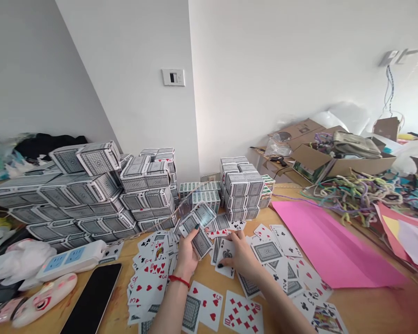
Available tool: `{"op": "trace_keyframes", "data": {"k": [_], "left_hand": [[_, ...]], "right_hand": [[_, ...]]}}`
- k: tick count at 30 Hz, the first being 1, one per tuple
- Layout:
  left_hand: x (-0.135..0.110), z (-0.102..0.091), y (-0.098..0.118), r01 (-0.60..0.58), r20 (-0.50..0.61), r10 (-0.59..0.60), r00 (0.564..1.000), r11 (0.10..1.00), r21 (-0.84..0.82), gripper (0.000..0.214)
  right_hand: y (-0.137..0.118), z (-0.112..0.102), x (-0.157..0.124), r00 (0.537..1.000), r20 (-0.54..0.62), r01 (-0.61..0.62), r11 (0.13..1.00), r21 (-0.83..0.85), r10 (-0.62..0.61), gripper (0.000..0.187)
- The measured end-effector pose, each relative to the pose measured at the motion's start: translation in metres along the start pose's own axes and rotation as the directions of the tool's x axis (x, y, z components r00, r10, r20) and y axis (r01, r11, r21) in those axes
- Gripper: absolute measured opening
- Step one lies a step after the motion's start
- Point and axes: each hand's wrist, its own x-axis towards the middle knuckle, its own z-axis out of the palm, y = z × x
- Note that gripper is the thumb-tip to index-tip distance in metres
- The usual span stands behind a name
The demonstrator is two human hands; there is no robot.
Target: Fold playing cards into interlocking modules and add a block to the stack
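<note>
Several playing cards with grey patterned backs (202, 242) are fanned in my left hand (188, 250), its thumb pressed on top of them. My right hand (243, 255) has its thumb and fingers on opposite edges of an ace of spades (227, 253), which lies face up low over the table. Other loose cards surround both hands: a face-up pile topped by a three of hearts (149, 287) on the left, a five of hearts (206, 304) and a ten of diamonds (243, 313) in front, and a spread with a face-down card (267, 252) on the right.
Stacked blocks of boxed cards (87, 199) line the back left, with another stack (244, 185) at centre. A black phone (92, 299) and a white power strip (73, 262) lie left. Pink paper (334, 250), tangled yarn-like strands (358, 195) and a cardboard box (355, 164) are right.
</note>
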Motion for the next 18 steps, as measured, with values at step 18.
{"op": "trace_keyframes", "data": {"k": [18], "left_hand": [[0.009,-0.006,-0.010,-0.049,0.026,0.046,0.999,0.993,0.106,0.037]], "right_hand": [[0.018,-0.012,0.010,0.990,0.130,-0.141,0.493,0.859,0.056,0.042]]}}
